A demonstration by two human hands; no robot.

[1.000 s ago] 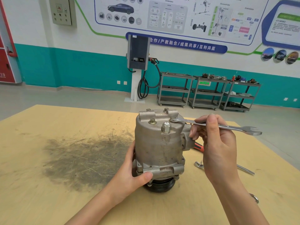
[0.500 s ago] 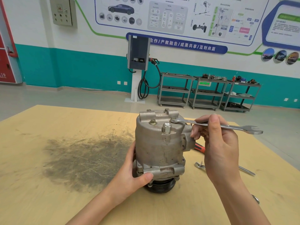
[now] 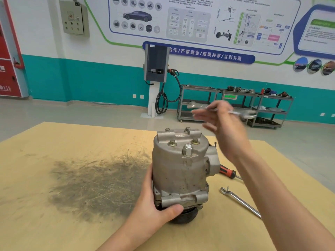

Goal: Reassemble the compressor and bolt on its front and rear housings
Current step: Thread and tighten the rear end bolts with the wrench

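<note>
- The grey cast-metal compressor (image 3: pixel 183 171) stands upright, pulley down, on the tan wooden table (image 3: pixel 54 223).
- The left hand (image 3: pixel 154 209) grips its lower housing.
- The right hand (image 3: pixel 224 127), blurred, is raised above it with a silver open-ended spanner (image 3: pixel 241 114); finger grip cannot be told.
- The wall banner (image 3: pixel 204 54) reads "合作/产教融合/成果共享/互利共赢".

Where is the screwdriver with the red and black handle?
In the head view, the screwdriver lies on the table, just right of the compressor, with a wrench lying nearer the camera.
</note>
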